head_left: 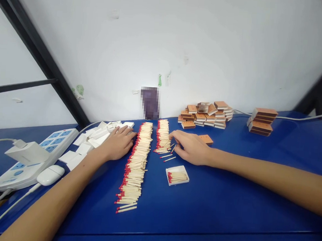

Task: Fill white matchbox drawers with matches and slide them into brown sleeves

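Note:
My left hand (119,143) lies palm down with its fingers stretched out. It rests between a heap of white matchbox trays (93,135) and a long row of red-tipped matches (137,159). To the right of this is a shorter row of matches (163,133). My right hand (190,146) reaches the shorter row's right side, index finger bent against the match ends and thumb apart. A few loose matches (169,159) lie by the thumb. Nearer to me, a white matchbox tray (184,170) holds several matches. Part of an orange matchbox cover (206,139) shows behind my right hand.
Orange matchboxes (205,116) are piled against the wall, with a smaller stack (261,122) farther right. A power strip (36,161) with a white charger (27,153), an earbud case (51,175) and cables occupies the left of the blue table (212,212). A pixelated dark object (150,103) stands at the wall.

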Demonstrator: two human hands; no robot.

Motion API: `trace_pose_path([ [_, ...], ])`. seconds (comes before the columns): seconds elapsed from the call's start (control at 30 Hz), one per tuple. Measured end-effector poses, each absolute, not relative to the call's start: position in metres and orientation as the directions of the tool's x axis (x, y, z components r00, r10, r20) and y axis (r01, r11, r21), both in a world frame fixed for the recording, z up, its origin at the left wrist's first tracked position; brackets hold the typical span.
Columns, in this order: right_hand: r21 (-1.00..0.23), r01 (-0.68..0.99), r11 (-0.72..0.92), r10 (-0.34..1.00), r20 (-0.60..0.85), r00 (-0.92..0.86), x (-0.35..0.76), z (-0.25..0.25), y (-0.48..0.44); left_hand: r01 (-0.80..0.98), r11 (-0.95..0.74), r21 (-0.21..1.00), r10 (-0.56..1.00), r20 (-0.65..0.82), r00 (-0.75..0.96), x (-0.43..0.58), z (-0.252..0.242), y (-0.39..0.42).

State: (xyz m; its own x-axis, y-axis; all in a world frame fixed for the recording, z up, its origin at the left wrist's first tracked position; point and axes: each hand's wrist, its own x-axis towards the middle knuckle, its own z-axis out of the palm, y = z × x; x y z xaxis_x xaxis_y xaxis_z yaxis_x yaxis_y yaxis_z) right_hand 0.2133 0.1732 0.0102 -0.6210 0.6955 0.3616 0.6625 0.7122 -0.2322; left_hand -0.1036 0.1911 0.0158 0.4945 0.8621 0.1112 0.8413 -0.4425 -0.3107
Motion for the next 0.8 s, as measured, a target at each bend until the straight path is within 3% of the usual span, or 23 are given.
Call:
trace_pose_path([
  [0.4,-0.233,0.622,0.748,0.663,0.311,-0.681,0.2137,0.0075,0.1772,0.838,-0.442,-0.319,0.860,0.117,0.497,-0.1031,0.0166,0.1898],
  [0.8,-0.257,0.593,0.763,0.646,0.349,-0.679,0.2134,0.0077,0.1768,0.829,-0.449,-0.334,0.858,0.098,0.504,-0.1043,0.0158,0.1923],
])
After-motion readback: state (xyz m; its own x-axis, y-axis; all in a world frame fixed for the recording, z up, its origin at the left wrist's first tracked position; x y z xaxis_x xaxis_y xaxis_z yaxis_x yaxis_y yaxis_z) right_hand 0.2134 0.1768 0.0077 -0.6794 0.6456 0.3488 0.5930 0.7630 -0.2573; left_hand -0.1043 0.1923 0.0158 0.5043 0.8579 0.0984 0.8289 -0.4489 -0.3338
